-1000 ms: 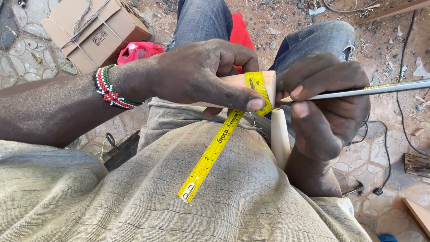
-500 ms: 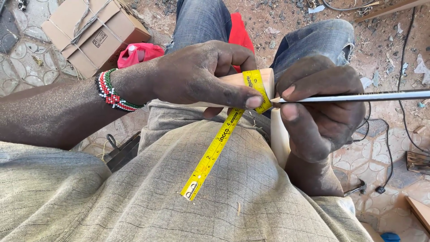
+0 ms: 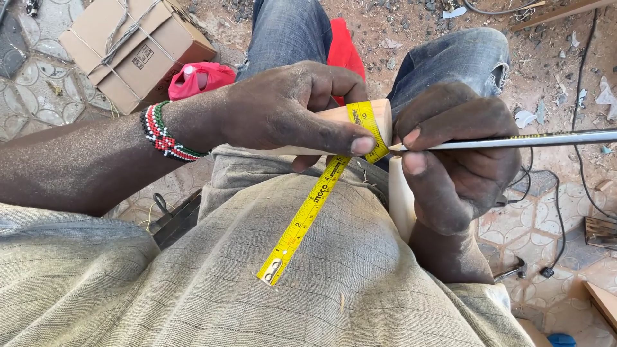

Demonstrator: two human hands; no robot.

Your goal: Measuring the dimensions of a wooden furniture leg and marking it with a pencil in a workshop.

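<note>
My left hand grips a pale rounded wooden piece on my lap and pins a yellow tape measure across it with the thumb. The tape's metal hook end hangs down over my shirt. My right hand holds a long grey pencil with its tip against the wood beside the tape. A second pale wooden part runs downward under my right hand. A beaded bracelet circles my left wrist.
A tied cardboard box and a pink bag lie at the upper left on the paved floor. Black cables trail on the right. A hammer and wooden offcuts lie at the lower right.
The pencil tip stays at the wood beside the tape; both hands have shifted only slightly.
</note>
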